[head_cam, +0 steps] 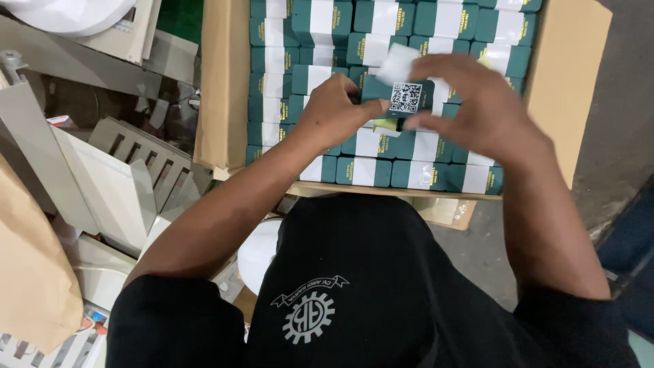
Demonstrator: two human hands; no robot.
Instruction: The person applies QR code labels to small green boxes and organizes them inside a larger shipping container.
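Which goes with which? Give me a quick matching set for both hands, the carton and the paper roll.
Things:
1. left hand
2. right hand
3. cardboard carton
4. white paper roll

Descriptions:
A. lies low, beside the person's black-clad leg
B. grips the green box at its left end
C. packed with rows of green and white boxes
D. fingers spread over the box's right side, a white slip at the fingertips

Pairs: 1-B, 2-D, 3-C, 4-A
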